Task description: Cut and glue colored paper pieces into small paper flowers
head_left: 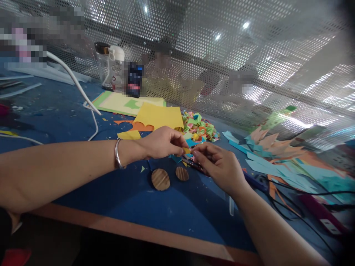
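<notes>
My left hand [162, 142], a silver bangle [118, 153] on its wrist, pinches a small yellow paper piece [186, 150] above the blue table [133, 192]. My right hand [219, 164] meets it fingertip to fingertip, its fingers closed on the same scrap. Under the right hand lies a dark pen-like tool [191, 163]. Two round wooden discs [160, 179] [182, 173] rest on the table just in front of the hands.
Yellow paper sheets [159, 116] and a pile of small folded coloured paper pieces [199, 128] lie behind the hands. Teal and orange paper offcuts [277, 157] spread to the right, with black cables [299, 194]. A white cable [80, 92], bottles [112, 68] and a perforated metal screen [222, 55] stand at the back.
</notes>
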A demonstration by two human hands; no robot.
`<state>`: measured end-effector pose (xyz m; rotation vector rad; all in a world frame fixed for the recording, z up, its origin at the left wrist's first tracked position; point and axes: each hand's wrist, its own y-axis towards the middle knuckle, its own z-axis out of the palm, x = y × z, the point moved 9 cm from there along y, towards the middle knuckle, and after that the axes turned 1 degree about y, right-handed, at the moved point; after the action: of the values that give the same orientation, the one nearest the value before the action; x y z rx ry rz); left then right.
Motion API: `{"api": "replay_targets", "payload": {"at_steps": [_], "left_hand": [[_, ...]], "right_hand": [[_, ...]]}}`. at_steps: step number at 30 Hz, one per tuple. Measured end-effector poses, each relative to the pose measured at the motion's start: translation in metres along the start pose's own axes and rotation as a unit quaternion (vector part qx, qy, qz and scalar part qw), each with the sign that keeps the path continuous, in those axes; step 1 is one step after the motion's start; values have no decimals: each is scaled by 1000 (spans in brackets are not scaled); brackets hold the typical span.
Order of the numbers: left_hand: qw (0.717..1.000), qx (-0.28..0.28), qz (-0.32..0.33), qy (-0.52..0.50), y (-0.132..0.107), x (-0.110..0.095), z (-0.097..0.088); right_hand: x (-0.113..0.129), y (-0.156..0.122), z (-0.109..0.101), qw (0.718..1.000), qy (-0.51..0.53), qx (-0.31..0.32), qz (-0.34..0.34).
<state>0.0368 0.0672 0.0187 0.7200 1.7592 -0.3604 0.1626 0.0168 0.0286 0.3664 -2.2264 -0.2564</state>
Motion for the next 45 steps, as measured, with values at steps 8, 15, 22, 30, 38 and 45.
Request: {"api": "replay_targets", "payload": {"at_steps": [8, 15, 22, 30, 38, 45], "left_hand": [[951, -71, -176, -244, -7, 25, 4], [934, -62, -185, -299, -13, 19, 15], [917, -79, -189, -342, -14, 16, 17], [922, -67, -164, -345, -13, 12, 19], [937, -47, -89, -335, -10, 7, 20], [944, -48, -64, -319, -9, 7, 18]], "right_hand": [[30, -10, -8, 976, -142, -67, -152], [42, -14, 0, 961, -162, -60, -215], [41, -12, -6, 971, -121, -91, -186], [19, -8, -8, 989, -48, -107, -89], [14, -7, -12, 992, 6, -115, -55], [17, -6, -13, 991, 9, -122, -59]]}}
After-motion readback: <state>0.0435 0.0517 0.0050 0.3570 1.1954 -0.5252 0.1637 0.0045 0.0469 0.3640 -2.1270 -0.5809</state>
